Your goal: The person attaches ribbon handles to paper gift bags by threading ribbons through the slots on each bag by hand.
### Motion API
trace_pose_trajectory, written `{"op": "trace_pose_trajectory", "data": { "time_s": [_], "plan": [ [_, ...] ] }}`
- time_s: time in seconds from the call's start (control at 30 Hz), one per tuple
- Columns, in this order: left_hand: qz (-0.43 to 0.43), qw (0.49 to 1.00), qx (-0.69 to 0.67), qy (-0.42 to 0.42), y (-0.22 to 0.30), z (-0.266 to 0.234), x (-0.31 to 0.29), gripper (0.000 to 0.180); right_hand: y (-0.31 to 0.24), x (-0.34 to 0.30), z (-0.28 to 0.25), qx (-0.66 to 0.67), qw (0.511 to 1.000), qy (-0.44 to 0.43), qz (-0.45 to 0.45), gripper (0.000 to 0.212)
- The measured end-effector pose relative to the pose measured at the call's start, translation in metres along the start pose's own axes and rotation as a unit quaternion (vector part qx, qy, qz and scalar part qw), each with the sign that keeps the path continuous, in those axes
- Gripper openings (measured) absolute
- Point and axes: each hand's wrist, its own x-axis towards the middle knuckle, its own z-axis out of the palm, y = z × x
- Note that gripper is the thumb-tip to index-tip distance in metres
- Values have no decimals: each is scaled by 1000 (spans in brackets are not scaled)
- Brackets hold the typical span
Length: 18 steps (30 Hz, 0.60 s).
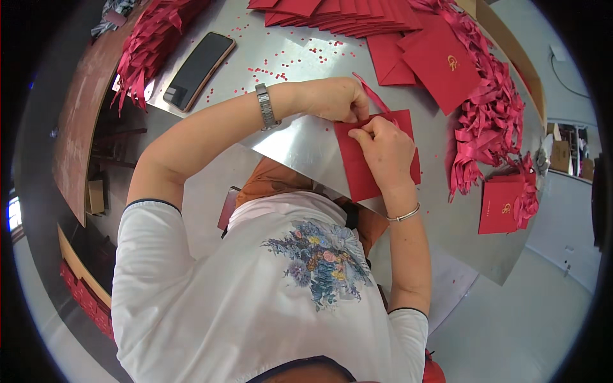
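A red paper envelope (364,169) lies on the shiny metal table (300,143) right in front of me. My right hand (383,150) presses on its upper part, fingers pinched at the flap edge. My left hand (338,99), with a metal watch on the wrist, pinches a thin red paper strip (373,96) that rises from the envelope's top edge. Both hands meet at that edge.
A dark phone (198,70) lies at the left of the table. A fanned row of red envelopes (345,16) runs along the far side, with two more (440,64) beside it. Heaps of red strips (485,121) sit right and far left (150,48). Another envelope (501,204) lies right.
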Motion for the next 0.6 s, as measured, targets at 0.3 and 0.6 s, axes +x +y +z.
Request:
{"op": "trace_pose_trajectory", "data": {
  "time_s": [0.3, 0.6],
  "plan": [
    [20, 968, 239, -70, 17, 1, 0, 4, 2, -12, 1, 18, 999, 17, -28, 24],
    [48, 938, 343, -2, 26, 5, -17, 10, -6, -43, -46, 54, 998, 4, -25, 28]
  ]
}}
